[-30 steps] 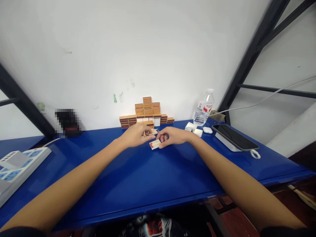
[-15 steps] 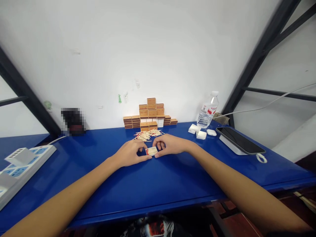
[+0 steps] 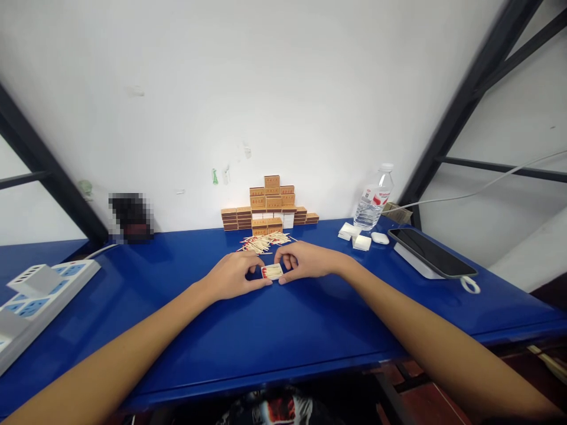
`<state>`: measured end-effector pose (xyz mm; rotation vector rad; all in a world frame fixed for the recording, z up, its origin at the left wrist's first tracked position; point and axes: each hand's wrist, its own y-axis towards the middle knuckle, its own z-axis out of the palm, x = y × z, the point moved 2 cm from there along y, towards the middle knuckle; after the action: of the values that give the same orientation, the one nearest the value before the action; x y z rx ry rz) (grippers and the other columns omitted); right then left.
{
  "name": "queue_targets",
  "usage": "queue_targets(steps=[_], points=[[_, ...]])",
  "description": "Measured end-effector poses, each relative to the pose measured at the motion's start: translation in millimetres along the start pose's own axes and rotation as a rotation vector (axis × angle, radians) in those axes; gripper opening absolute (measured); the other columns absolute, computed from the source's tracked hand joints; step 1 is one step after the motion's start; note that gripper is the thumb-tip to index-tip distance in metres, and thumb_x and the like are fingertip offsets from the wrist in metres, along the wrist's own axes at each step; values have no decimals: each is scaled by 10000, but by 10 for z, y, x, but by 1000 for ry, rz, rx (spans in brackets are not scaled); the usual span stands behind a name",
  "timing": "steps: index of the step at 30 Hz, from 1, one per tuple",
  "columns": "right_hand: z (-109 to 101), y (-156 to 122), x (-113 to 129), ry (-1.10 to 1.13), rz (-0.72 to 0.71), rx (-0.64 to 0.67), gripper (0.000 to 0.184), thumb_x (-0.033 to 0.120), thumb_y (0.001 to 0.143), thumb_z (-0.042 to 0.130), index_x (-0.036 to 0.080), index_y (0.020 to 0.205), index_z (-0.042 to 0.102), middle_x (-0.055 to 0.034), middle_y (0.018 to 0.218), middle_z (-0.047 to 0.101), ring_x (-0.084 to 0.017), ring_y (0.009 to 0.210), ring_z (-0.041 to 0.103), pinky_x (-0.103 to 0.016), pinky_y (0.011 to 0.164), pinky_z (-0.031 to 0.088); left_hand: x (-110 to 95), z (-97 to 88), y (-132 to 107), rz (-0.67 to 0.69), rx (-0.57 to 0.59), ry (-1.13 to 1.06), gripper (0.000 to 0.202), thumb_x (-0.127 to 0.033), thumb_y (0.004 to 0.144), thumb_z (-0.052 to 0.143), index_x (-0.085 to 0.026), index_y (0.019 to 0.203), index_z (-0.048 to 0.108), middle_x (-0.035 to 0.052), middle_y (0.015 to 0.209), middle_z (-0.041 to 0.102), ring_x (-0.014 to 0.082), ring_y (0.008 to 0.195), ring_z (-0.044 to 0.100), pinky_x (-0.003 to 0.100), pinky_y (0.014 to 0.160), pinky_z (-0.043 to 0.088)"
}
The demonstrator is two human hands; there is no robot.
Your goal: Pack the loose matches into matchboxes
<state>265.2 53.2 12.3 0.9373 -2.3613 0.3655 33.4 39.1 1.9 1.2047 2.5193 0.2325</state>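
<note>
Between my two hands a small white matchbox tray (image 3: 273,272) lies on the blue table, with several red-tipped matches in it, heads toward the left. The thumb and curled fingers of my left hand (image 3: 234,275) grip its left end. At the right end, my right hand (image 3: 305,261) holds it the same way, thumb in front and fingers behind. Just beyond my hands spreads a loose heap of matches (image 3: 262,242). Behind that, brown matchboxes (image 3: 273,202) are stacked in steps against the wall, with a few white trays among them.
Right of the stack are white matchbox trays (image 3: 349,231), a white earphone case (image 3: 380,238), a water bottle (image 3: 373,198) and a phone (image 3: 429,251) on a white stand. A power strip (image 3: 48,295) lies at the left. The table's front edge (image 3: 266,379) runs close to me.
</note>
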Motion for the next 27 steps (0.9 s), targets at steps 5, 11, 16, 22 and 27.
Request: queue_targets(steps=[5, 11, 16, 22, 27], points=[[6, 1, -26, -8, -4, -1, 472, 538, 772, 828, 198, 1071, 695, 0, 817, 659, -142, 690, 577, -256, 596, 393, 6, 2, -5, 4, 2, 5, 369, -566, 929, 658, -205, 978, 713, 15, 787, 638, 175, 708, 567, 294, 637, 405], [17, 6, -15, -3, -12, -5, 462, 534, 767, 834, 200, 1055, 694, 8, 803, 645, -139, 679, 570, -256, 583, 397, -3, -4, -3, 5, 4, 5, 363, -564, 929, 662, -211, 990, 718, 18, 793, 641, 181, 719, 581, 290, 638, 409], [-12, -13, -22, 51, -16, 19, 499, 520, 737, 859, 193, 1078, 699, 5, 798, 660, -143, 693, 584, -257, 605, 422, -16, -14, -3, -7, 18, 11, 367, -569, 927, 666, -206, 962, 712, 20, 802, 649, 184, 725, 588, 289, 644, 405], [-435, 68, -553, 418, 251, -659, 402, 505, 724, 854, 146, 837, 715, -18, 734, 674, -127, 640, 565, -251, 591, 441, -8, -9, 4, -3, 20, 5, 371, -569, 940, 653, -212, 1007, 726, 21, 828, 663, 183, 745, 611, 293, 655, 412], [-585, 245, -1004, 513, 417, -981, 383, 438, 826, 795, 146, 1012, 631, 11, 704, 609, -93, 538, 470, -216, 457, 356, -12, 8, 24, 3, 24, 11, 416, -607, 950, 627, -220, 1060, 733, 26, 846, 668, 192, 759, 625, 299, 660, 420]])
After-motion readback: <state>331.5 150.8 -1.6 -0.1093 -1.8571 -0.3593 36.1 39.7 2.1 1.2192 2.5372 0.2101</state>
